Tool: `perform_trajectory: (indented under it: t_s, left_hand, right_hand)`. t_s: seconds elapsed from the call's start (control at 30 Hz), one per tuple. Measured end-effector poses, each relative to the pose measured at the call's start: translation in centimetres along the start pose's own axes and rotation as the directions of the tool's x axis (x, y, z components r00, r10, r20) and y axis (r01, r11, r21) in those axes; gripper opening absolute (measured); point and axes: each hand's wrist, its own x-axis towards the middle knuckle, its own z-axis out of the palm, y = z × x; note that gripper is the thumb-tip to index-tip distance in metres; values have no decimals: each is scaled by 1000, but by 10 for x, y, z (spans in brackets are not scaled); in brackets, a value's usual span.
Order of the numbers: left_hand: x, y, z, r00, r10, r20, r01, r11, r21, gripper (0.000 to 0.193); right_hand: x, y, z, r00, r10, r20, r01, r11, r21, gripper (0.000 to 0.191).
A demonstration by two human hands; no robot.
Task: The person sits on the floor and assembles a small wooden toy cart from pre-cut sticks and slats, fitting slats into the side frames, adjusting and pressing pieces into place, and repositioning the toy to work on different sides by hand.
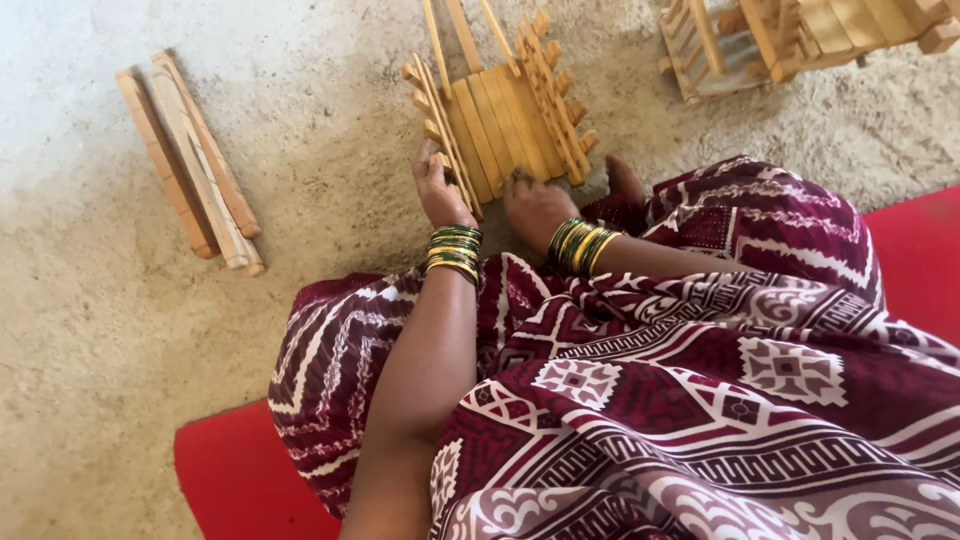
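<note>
Down on the sandy floor [120, 330], straight ahead of the knees, sits a slatted wooden frame [500, 125], its flat slats running away from the person and notched side rails on both edges. From the head camera, the left hand [440, 190] is wrapped around the near end of the left rail, fingers closed on it. The right hand [535, 210] presses on the near ends of the middle slats; can't tell if it's actually gripping or just resting. So the frame's long axis points away from both hands, which are about equally close. Well off to the left lies a bundle of loose wooden sticks [195, 160]. Another wooden slat assembly [790, 35] sits top right.
</note>
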Motion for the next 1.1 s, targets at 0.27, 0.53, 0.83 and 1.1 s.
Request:
perform_trajectory:
  t_s: [0.27, 0.53, 0.83, 1.1]
  left_hand:
    - [5, 7, -6, 987, 163, 13, -163, 986, 26, 35]
    - [14, -1, -8, 991, 128, -39, -126, 991, 38, 34]
    - [35, -17, -20, 971, 235, -42, -225, 960, 167, 32]
    - [46, -24, -23, 973, 225, -54, -213, 962, 172, 32]
  right_hand:
    - [8, 5, -2, 970, 167, 174, -176, 983, 41, 30]
    - [37, 5, 3, 971, 236, 37, -232, 969, -85, 47]
    - [132, 14, -10, 959, 284, 8, -284, 958, 34, 39]
    - [187, 20, 3, 964, 259, -53, -257, 966, 33, 28]
